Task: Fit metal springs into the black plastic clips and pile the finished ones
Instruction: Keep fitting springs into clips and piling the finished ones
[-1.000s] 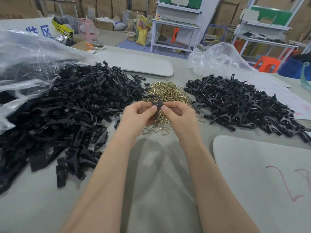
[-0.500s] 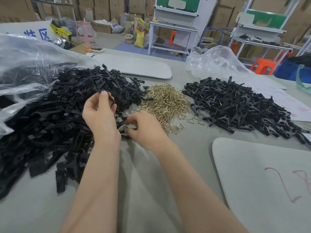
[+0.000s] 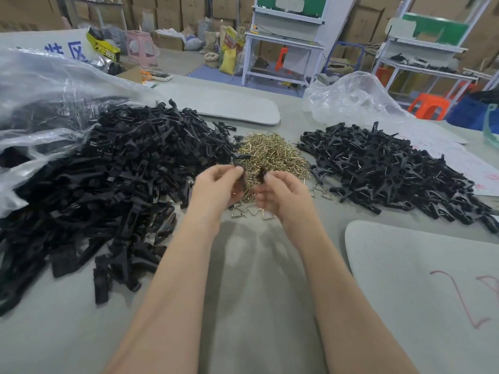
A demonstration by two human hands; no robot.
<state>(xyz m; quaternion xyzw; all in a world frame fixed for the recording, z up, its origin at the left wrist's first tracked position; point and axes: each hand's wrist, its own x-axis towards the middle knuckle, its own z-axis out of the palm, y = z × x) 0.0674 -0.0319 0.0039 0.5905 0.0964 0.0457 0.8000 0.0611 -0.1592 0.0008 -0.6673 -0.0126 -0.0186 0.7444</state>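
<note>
The left hand (image 3: 216, 188) is pinching a black clip piece (image 3: 241, 171) — fingers curled. The right hand (image 3: 283, 197) is pinching a second piece (image 3: 261, 175).

Soft, even indoor light is filling my feed, bright with no harsh patches. The spring heap (image 3: 272, 155) is glinting gold at mid-frame. Nearer me than the heap, the wearer's forearms are casting pale, fuzzy-edged shadows (image 3: 243, 252) on the grey table (image 3: 256, 319). Left of the heap, a clear plastic bag (image 3: 54, 85) is throwing white glare. Just in front of the heap, the left hand (image 3: 216, 186) and right hand (image 3: 285, 194), each pinching a black clip piece (image 3: 241, 175), are smearing slightly with motion. Far behind the heap, white shelving (image 3: 283, 36) is leaning and bowing from wide-angle distortion.
</note>
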